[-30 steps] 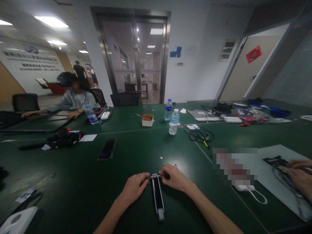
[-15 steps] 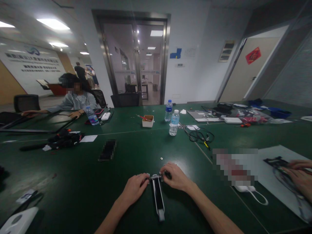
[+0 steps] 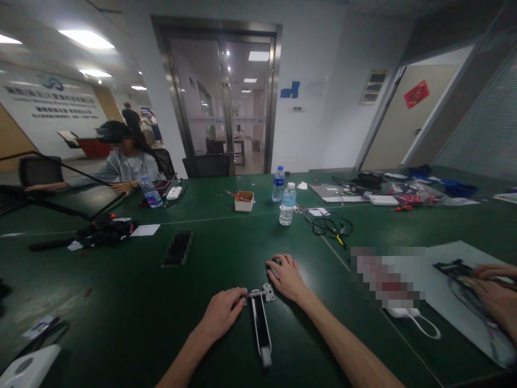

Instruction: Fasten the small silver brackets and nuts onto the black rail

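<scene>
A long narrow device with a pale frame and black middle [image 3: 262, 326] lies on the green table, one end towards me. Across its far end runs a short crossbar, with a small metal plate with holes [image 3: 269, 292] at its right side. My left hand [image 3: 221, 312] is closed at the crossbar's left end, pinching a metal piece mostly hidden by the fingers. Beyond the plate and apart from it, my right hand [image 3: 287, 277] rests on the table with fingers curled. Something small and dark shows between these fingers; its kind is unclear.
Two water bottles [image 3: 287, 205] and a small box [image 3: 244, 201] stand ahead. A dark phone-like slab [image 3: 177, 249] lies left, cables [image 3: 329, 222] ahead right. Another person's hands [image 3: 493, 285] work over a pale board [image 3: 456, 253] at right. Across the table sits a person [image 3: 131, 161].
My right hand has let go of the metal plate and moved forward, over the spot where a small ring lay; the ring is now hidden. My left hand stays at the crossbar.
</scene>
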`<action>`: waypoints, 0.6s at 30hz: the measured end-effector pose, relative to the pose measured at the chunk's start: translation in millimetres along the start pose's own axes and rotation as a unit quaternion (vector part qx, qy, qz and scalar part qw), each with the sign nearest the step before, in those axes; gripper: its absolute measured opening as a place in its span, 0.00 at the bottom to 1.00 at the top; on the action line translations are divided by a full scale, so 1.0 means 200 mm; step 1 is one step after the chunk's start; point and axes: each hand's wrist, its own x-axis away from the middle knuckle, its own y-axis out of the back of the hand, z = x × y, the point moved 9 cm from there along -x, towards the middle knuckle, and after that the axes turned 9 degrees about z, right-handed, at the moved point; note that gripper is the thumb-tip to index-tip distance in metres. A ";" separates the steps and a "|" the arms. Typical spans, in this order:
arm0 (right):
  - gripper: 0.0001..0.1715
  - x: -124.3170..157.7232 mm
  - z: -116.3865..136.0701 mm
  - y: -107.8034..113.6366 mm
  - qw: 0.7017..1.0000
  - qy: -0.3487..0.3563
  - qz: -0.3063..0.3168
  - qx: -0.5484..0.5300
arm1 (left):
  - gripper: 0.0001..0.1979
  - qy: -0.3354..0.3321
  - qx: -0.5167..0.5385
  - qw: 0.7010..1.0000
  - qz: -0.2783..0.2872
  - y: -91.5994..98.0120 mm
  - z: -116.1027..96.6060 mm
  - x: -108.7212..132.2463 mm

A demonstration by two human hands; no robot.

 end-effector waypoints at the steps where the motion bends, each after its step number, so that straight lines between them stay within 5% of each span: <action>1: 0.14 0.00 0.00 0.00 1.000 -0.001 -0.008 -0.003 | 0.14 0.001 0.000 1.000 -0.003 0.00 0.01 0.00; 18: 0.06 0.08 0.15 0.07 0.976 0.112 -0.063 -0.175 | 0.13 0.017 0.050 0.998 -0.031 -0.01 0.03 -0.01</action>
